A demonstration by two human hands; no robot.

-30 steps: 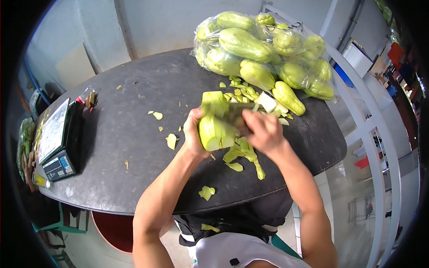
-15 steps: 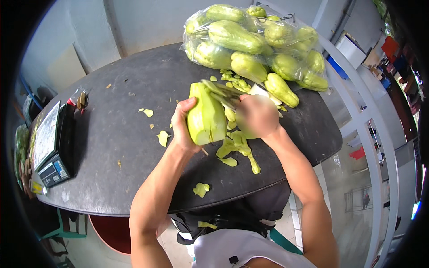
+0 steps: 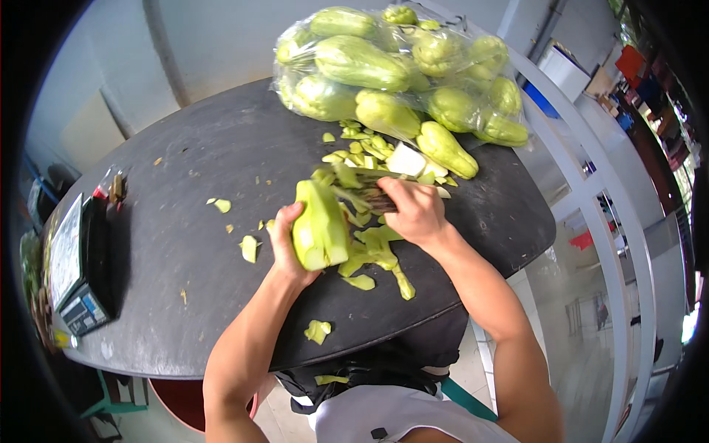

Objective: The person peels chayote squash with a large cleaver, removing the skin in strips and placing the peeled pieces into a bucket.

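Note:
My left hand is closed around a pale green, largely peeled chayote, thumb on its near-left side. In my right hand is a dark, motion-blurred knife, its far end at the chayote's upper right; a strip of green peel shows there. Peelings lie on the table beneath and beside the hands. Just beyond the knife are a white block-like piece and small green scraps. A whole chayote rests beside a clear plastic bag of chayotes.
The dark table has a rounded edge near my body. A scale stands at its left end. Below the table is a red-brown tub. Grey metal railing runs along the right side.
Both hands, the chayote and the knife now appear lower and slightly left, and the whole view has shifted somewhat. The knife's far end remains at the chayote's top. My grips look the same.

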